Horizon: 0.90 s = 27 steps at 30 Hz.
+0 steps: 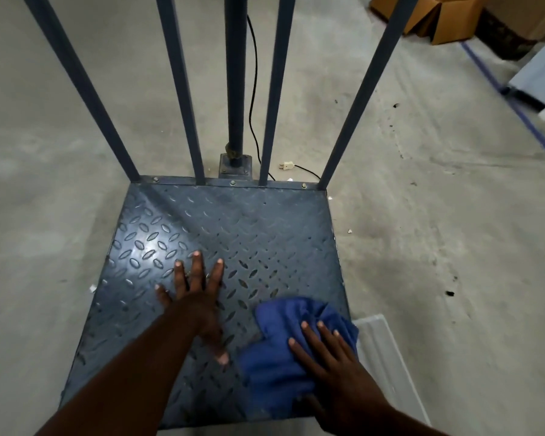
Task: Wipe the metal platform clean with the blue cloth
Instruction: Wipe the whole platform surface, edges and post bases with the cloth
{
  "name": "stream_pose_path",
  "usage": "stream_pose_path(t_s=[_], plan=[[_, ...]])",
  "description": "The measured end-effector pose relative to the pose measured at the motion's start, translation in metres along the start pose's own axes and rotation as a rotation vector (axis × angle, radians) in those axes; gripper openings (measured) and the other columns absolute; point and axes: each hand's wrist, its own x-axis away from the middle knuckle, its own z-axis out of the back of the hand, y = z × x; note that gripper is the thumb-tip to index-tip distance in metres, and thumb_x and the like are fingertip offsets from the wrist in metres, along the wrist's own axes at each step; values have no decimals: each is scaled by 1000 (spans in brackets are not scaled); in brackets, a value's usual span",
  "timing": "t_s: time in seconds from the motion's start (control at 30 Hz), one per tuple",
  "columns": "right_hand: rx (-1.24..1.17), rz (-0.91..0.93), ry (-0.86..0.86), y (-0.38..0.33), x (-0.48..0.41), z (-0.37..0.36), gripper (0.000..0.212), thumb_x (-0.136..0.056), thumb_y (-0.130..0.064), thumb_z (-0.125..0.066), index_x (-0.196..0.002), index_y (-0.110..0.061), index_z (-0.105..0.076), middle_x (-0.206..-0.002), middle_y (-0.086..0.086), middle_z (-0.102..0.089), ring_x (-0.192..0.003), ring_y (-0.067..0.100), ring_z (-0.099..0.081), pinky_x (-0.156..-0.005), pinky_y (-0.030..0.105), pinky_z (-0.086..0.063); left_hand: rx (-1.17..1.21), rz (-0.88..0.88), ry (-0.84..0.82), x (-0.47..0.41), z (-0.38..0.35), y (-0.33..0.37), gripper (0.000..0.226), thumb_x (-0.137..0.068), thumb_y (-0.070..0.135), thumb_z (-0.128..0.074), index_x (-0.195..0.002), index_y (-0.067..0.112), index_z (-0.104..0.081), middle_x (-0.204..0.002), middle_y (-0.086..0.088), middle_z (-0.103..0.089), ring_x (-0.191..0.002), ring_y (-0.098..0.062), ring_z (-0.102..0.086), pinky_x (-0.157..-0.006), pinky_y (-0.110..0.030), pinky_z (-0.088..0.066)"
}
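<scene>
Two bare hands are recorded on the metal platform point(265, 234), a dark blue tread-pattern plate set low over the concrete floor point(44, 152). The left hand point(199, 309) is laid palm down near the middle of the plate, fingers straight and spread, thumb out toward 5 o'clock; nothing is held by it. The right hand point(328, 363) is laid flat on the blue cloth point(274, 372), fingers straight and slightly apart, pressed onto the fabric rather than curled round it. The cloth is bunched and creased, and is located on the plate toward its 5 o'clock corner, with its folds reaching close to the 3 o'clock edge. The two hands are held apart, a strip of bare plate being visible between the left thumb and the cloth. Four upright bars point(183, 89) are fixed along the 12 o'clock edge, and a round central post point(235, 73) is bolted to a bracket point(235, 166) just behind that edge. A black cable point(254, 73) is run down beside the post, and a loose plug point(286, 166) is seen on the floor at 1 o'clock. Cardboard boxes point(438, 17) are noted far off at 1 o'clock, a blue tape line point(516, 105) at 2 o'clock, and a pale ribbed panel point(387, 357) is lying on the floor just beside the 4 o'clock edge.
</scene>
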Motion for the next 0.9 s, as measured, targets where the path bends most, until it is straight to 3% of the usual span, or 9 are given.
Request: stream_pose_path(t_s=[0.13, 0.23, 0.3, 0.4, 0.5, 0.7, 0.9], plan=[[-175, -336, 52, 23, -73, 18, 86, -92, -85, -27, -165, -44, -15, -176, 4, -3, -161, 34, -3, -128, 53, -9, 7, 8, 7, 1, 0, -1, 189, -42, 56, -106, -147, 43, 50, -141, -8, 70, -141, -46, 51, -118, -84, 8], [-292, -530, -12, 53, -138, 43, 96, -79, -89, -7, -164, -46, -11, -175, 5, 6, -161, 34, 5, -128, 54, 1, 20, -3, -1, -1, 0, 0, 188, -42, 53, -106, -148, 45, 48, -143, -8, 68, -141, -46, 51, -118, -83, 10], [-318, -547, 8, 61, -148, 48, 98, -78, -86, 1, -165, -42, -13, -175, 5, 4, -161, 34, 5, -128, 56, -1, 28, 7, 10, -3, 0, 0, 189, -40, 53, -107, -148, 45, 49, -143, -7, 69, -141, -45, 52, -118, -83, 11], [-232, -352, 46, 44, -91, 29, 76, -98, -75, 0, -166, -41, -12, -176, 0, 3, -162, 30, 5, -129, 55, -6, 10, 18, 8, -5, -3, -1, 191, -38, 56, -106, -146, 45, 50, -141, -6, 70, -140, -45, 52, -118, -82, 10], [-126, -174, 77, 32, -5, 3, 59, -110, -55, -22, -166, -38, -14, -176, -1, -6, -162, 31, -5, -128, 54, -17, 7, 19, 6, -8, 3, 2, 192, -37, 57, -106, -144, 45, 52, -137, -6, 72, -137, -44, 55, -118, -83, 10], [8, -16, -77, 24, 80, -19, 76, -101, -62, -51, -166, -37, -20, -175, 2, -14, -161, 35, -13, -119, 60, -32, -6, 28, -14, -5, 2, 4, 194, -35, 58, -107, -143, 44, 54, -138, -5, 72, -138, -43, 56, -116, -84, 11], [16, 331, -57, -25, -10, 0, 70, -103, -68, -39, -165, -38, -24, -175, 3, -11, -162, 32, -5, -130, 53, -8, -3, 28, 16, -6, -5, 1, 187, -44, 57, -105, -143, 44, 53, -142, -6, 70, -142, -44, 52, -116, -84, 10]])
